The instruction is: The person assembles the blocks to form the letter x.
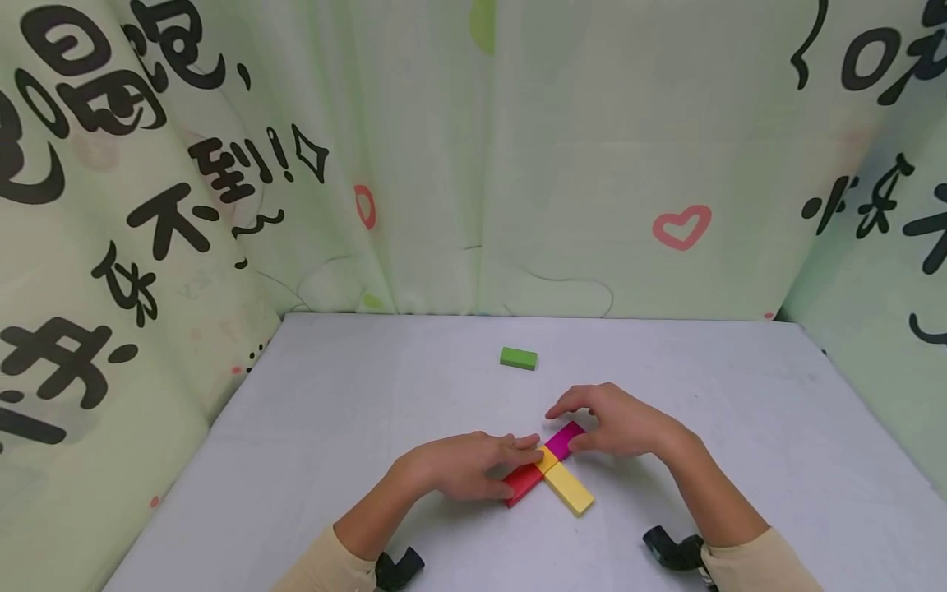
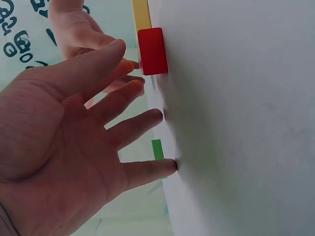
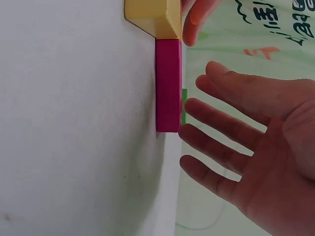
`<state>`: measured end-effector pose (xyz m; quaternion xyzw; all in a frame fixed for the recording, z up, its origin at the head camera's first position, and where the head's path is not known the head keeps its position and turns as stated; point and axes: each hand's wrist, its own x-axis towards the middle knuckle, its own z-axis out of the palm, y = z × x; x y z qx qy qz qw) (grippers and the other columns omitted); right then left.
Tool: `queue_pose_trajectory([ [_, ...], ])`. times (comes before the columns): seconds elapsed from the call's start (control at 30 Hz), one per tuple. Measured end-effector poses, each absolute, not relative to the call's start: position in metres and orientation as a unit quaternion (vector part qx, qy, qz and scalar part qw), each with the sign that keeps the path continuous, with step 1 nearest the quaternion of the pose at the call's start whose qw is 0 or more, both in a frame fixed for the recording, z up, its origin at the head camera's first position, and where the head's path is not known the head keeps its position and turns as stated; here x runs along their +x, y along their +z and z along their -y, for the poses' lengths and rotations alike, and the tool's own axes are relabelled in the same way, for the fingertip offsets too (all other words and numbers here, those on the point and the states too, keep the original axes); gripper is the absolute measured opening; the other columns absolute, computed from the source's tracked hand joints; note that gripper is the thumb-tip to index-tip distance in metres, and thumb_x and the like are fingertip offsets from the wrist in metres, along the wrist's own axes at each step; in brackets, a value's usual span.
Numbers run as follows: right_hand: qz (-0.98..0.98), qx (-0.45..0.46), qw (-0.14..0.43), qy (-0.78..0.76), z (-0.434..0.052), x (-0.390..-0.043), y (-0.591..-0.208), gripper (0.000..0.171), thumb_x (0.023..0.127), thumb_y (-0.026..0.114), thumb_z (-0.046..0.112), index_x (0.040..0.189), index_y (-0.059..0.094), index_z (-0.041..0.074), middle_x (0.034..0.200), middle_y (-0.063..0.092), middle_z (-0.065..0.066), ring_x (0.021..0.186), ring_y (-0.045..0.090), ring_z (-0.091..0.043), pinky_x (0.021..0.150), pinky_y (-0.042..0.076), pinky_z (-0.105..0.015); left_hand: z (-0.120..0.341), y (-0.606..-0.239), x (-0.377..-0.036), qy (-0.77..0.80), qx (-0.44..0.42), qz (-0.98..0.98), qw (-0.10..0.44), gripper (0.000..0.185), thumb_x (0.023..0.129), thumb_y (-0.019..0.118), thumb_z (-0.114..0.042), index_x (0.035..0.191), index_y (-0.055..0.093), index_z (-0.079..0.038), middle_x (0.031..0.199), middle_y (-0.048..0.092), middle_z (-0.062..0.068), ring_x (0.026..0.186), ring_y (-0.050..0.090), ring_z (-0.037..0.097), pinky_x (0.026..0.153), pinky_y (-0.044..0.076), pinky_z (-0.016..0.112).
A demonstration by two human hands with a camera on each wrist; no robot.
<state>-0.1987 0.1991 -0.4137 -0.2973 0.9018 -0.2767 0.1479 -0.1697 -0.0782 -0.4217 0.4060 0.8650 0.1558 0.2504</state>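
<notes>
Magenta block, unlabelled, right hand fingers straight touching it, left hand relaxed

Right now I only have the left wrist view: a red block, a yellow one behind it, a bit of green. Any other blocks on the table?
Observer: Yes, a magenta block lies beyond the yellow block, opposite the red block.
Operator: Is the right hand holding it?
Observer: No. The right hand hovers over it, fingers straight and spread in the right wrist view.
Operator: That green bit?
Observer: A green block lying alone, farther back on the table, apart from both hands.
</notes>
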Motion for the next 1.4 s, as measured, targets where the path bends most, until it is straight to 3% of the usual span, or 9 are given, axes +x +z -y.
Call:
queue_pose_trajectory([
  [0.23, -0.897, -0.32, 0.1, -0.29, -0.204, -0.193, -0.412, 0.033, 0.093, 0.078, 0.016, 0.126, 0.075, 0.015, 0.125, 0.072, 0.002, 0.121, 0.066, -0.028, 0.101, 0.054, -0.056, 0.076, -0.42, -0.172, 0.146, 0.365, -0.885, 0.25, 0.063, 0.102, 0.066, -0.033, 0.16, 0.042, -0.032, 0.17, 0.03, -0.013, 0.159, 0.03, 0.021, 0.126, 0.029, 0.056],
  [0.8, -0.897, -0.347, 0.079, -0.263, -0.206, -0.162, -0.415, 0.03, 0.095, 0.074, 0.01, 0.122, 0.078, 0.021, 0.128, 0.072, 0.006, 0.119, 0.069, -0.024, 0.099, 0.057, -0.048, 0.083, -0.422, -0.181, 0.147, 0.356, -0.893, 0.233, 0.061, 0.103, 0.065, -0.032, 0.16, 0.043, -0.026, 0.17, 0.032, -0.007, 0.159, 0.028, 0.022, 0.127, 0.025, 0.056],
  [1.23, -0.897, -0.366, 0.112, -0.221, -0.208, -0.141, -0.413, 0.046, 0.098, 0.072, 0.016, 0.143, 0.066, 0.019, 0.15, 0.061, -0.003, 0.139, 0.056, -0.036, 0.109, 0.048, -0.059, 0.085, -0.419, -0.18, 0.148, 0.353, -0.893, 0.237, 0.063, 0.103, 0.066, -0.029, 0.161, 0.043, -0.025, 0.171, 0.033, -0.005, 0.16, 0.028, 0.023, 0.127, 0.024, 0.057],
  [1.4, -0.896, -0.375, 0.119, -0.206, -0.208, -0.138, -0.417, 0.051, 0.097, 0.073, 0.02, 0.147, 0.061, 0.016, 0.155, 0.056, -0.005, 0.147, 0.045, -0.041, 0.116, 0.035, -0.067, 0.084, -0.418, -0.179, 0.146, 0.343, -0.897, 0.238, 0.064, 0.102, 0.066, -0.031, 0.161, 0.042, -0.027, 0.17, 0.033, -0.005, 0.159, 0.028, 0.024, 0.127, 0.025, 0.056],
])
